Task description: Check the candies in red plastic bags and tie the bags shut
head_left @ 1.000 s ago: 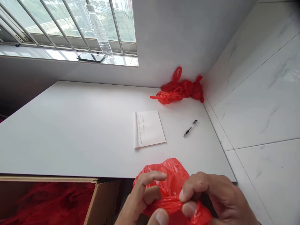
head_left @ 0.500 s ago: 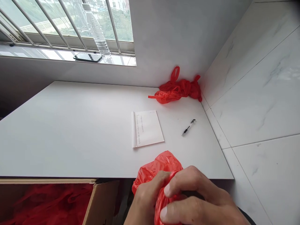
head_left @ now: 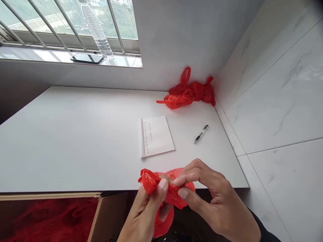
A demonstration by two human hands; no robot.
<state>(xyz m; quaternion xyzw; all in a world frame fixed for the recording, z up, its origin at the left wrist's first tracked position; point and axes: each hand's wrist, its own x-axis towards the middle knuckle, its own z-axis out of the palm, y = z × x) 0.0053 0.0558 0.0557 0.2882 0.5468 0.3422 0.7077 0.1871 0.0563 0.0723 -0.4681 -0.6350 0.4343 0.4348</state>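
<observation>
Your left hand and right hand hide parts of the red bag. You can't read the tiny writing on the notepad; the view's edges crop the bottle and cardboard box.

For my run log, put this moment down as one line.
left hand: holding red plastic bag | right hand: pinching it | table: notepad, pen, bunched red bags | cardboard box: red material

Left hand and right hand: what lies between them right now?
In the head view, a crumpled red plastic bag lies between the left hand and the right hand, both gripping it.
</observation>
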